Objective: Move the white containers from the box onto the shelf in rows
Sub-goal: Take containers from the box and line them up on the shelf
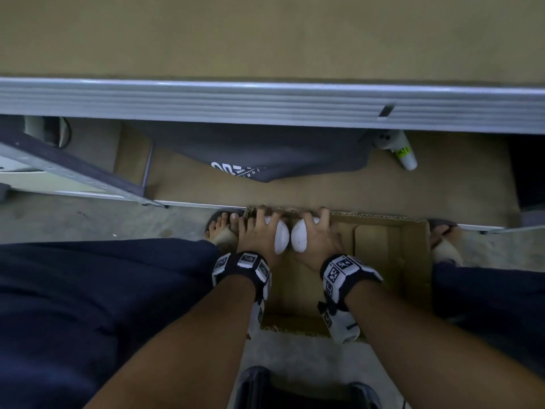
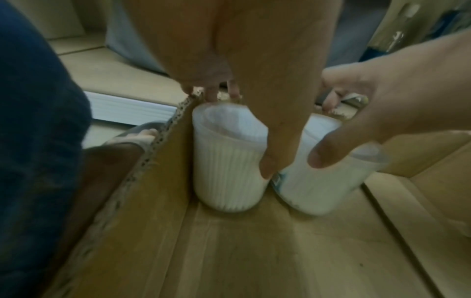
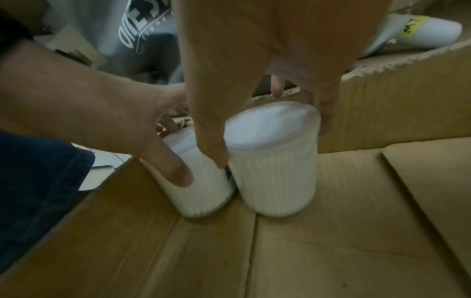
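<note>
Two white ribbed plastic containers stand in the brown cardboard box [image 1: 413, 255], side by side. Left hand [image 1: 259, 236] grips left container [image 2: 226, 167]; right hand [image 1: 317, 240] grips right container [image 3: 275, 173].

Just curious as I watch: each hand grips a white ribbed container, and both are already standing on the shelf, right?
Not quite. Both wrist views show the left hand and right hand gripping the left container and right container, which are standing inside the cardboard box, not on the shelf.
</note>
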A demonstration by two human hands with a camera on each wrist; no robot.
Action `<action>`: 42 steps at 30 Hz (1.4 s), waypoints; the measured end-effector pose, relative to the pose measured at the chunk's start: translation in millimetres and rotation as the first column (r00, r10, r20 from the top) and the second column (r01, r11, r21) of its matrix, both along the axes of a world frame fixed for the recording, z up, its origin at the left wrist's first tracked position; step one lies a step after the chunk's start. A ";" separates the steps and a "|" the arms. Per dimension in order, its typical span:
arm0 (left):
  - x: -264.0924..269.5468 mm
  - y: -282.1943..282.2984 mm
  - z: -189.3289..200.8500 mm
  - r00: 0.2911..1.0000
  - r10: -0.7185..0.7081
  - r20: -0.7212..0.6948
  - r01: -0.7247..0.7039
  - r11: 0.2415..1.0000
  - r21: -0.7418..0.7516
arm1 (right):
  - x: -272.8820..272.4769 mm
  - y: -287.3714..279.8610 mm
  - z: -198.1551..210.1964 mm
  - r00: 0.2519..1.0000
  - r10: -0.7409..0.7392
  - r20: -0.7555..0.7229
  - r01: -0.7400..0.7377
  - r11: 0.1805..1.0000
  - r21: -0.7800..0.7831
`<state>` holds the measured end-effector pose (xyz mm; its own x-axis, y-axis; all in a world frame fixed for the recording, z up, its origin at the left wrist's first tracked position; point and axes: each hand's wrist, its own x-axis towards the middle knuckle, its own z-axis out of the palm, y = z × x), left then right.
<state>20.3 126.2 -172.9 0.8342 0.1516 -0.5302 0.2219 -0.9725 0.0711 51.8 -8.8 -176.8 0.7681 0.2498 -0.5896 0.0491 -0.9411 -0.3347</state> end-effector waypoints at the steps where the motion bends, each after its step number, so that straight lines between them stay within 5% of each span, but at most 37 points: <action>1: -1.6 1.2 3.1 1.000 0.003 -0.007 -0.003 0.999 -0.031 | -0.9 -2.3 3.1 1.000 0.005 -0.008 -0.005 1.000 -0.005; 13: -12.9 15.2 110.6 0.997 0.068 -0.046 -0.074 0.985 -0.158 | -11.1 -14.2 93.8 0.997 0.027 0.077 -0.028 1.000 0.001; 24: -11.3 10.9 232.9 0.982 -0.023 0.190 0.061 0.979 -0.194 | -12.1 -36.8 227.6 0.960 0.070 0.270 -0.086 0.995 0.049; 31: -10.0 -18.9 314.3 0.959 -0.180 0.218 0.227 0.949 -0.218 | -22.3 -66.8 311.9 0.951 0.004 0.308 -0.051 0.988 0.144; 42: 4.7 -37.7 409.9 0.829 -0.165 0.534 0.348 0.900 -0.263 | -15.4 -106.3 403.0 0.825 -0.146 0.545 -0.036 0.950 0.309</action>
